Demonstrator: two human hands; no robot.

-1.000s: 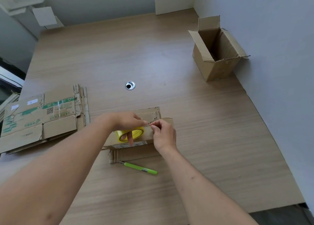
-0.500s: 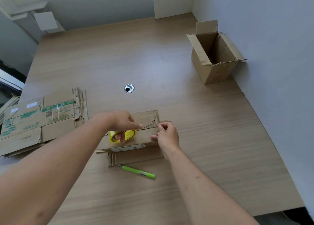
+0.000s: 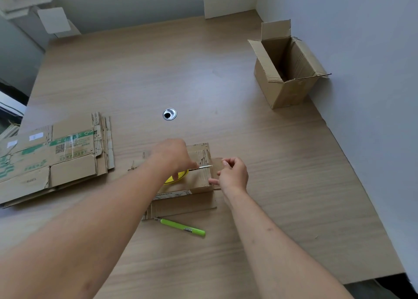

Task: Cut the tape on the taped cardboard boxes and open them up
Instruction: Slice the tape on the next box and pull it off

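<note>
My left hand [image 3: 174, 156] grips the tape roll [image 3: 176, 177], fingers curled. My right hand [image 3: 233, 174] pinches the tape end at the box [image 3: 194, 181] mid-bench. I'm taping, it seems; cutting next calls for the knife [image 3: 181, 226], lying beside it.

One open box [image 3: 285, 72], one flat box [image 3: 194, 179] under two hands, one flattened stack [image 3: 52, 163], one tape roll [image 3: 175, 178], one green cutter [image 3: 183, 227].

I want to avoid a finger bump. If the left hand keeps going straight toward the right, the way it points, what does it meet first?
Likely the right hand, which pinches the tape strip's far end just beyond the left hand; depth is unclear.
</note>
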